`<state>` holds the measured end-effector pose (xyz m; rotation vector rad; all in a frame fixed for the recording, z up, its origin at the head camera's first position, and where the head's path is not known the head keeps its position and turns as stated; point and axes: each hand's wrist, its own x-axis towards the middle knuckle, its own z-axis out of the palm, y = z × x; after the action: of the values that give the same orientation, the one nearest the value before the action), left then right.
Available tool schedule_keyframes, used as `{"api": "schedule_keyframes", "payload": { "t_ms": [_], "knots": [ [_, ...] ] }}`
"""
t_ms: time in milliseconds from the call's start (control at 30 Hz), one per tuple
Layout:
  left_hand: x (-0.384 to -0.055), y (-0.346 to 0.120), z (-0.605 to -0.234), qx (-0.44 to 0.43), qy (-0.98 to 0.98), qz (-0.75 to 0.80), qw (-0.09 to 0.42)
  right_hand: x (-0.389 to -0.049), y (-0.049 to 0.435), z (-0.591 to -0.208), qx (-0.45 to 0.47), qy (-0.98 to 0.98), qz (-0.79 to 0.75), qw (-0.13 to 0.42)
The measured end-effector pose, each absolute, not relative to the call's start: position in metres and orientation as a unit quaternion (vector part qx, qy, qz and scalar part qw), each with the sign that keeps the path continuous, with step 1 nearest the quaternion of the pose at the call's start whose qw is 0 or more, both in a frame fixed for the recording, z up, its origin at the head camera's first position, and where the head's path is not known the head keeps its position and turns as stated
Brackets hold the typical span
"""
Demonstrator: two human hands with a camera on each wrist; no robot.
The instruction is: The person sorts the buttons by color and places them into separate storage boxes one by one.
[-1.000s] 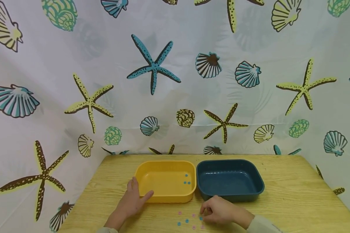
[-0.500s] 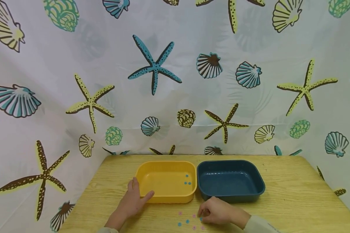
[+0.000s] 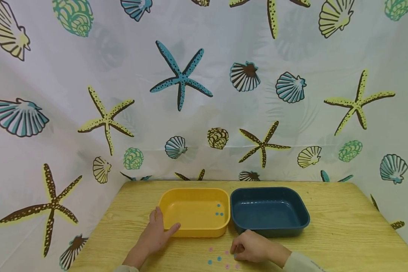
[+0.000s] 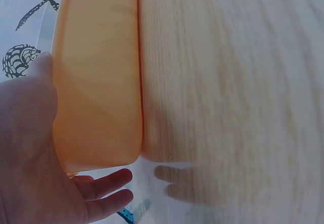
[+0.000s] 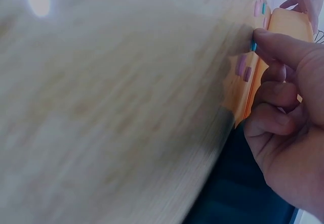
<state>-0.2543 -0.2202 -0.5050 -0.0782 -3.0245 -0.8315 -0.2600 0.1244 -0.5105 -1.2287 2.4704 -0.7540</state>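
In the head view, my left hand (image 3: pixel 154 234) holds the left front corner of a yellow plastic bin (image 3: pixel 193 232). Its thumb lies over the front rim and its fingers are at the left end; the left wrist view shows two fingers (image 4: pixel 109 193) reaching past that end. My right hand (image 3: pixel 253 246) is down at the tabletop in front of the bins. Between its thumb and index finger it pinches a small round blue button (image 5: pixel 253 46), largely hidden by the fingertips. Three blue buttons (image 3: pixel 218 214) lie inside the yellow bin. Several loose blue buttons (image 3: pixel 209 261) and pink buttons (image 3: pixel 210 249) lie left of my right hand.
A dark blue bin (image 3: pixel 270 229) stands against the right side of the yellow one, just beyond my right hand. Both are on a light wooden table (image 3: pixel 340 226). A white curtain (image 3: pixel 204 113) printed with shells and starfish surrounds the table at the back and sides.
My right hand has shifted slightly left, and its fingertips have closed in on the blue button. The left hand keeps its place at the yellow bin.
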Motion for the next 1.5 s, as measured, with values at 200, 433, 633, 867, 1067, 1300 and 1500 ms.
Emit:
{"api": "schedule_keyframes", "payload": {
  "t_ms": [200,433,633,867,1067,1300,1500],
  "knots": [
    [-0.254,-0.220,-0.504,-0.024,-0.964,-0.263,0.001,-0.260,0.124,-0.512,-0.417,0.859,-0.262,0.137],
    [-0.252,-0.220,-0.502,-0.022,-0.964,-0.264,-0.004,-0.261,0.124,-0.514,-0.413,0.862,-0.261,0.135],
    [-0.254,-0.219,-0.503,-0.022,-0.964,-0.265,-0.005,-0.260,0.124,-0.512,-0.406,0.863,-0.262,0.146],
    [-0.254,-0.219,-0.502,-0.019,-0.964,-0.265,-0.006,-0.258,0.124,-0.512,-0.404,0.860,-0.274,0.152],
    [-0.252,-0.219,-0.501,-0.019,-0.964,-0.263,-0.008,-0.256,0.127,-0.508,-0.413,0.847,-0.299,0.149],
    [-0.252,-0.219,-0.502,-0.016,-0.965,-0.261,-0.009,-0.252,0.127,-0.493,-0.400,0.830,-0.354,0.160],
    [-0.253,-0.219,-0.501,-0.013,-0.965,-0.260,-0.012,-0.255,0.126,-0.484,-0.381,0.824,-0.380,0.179]
  ]
}}
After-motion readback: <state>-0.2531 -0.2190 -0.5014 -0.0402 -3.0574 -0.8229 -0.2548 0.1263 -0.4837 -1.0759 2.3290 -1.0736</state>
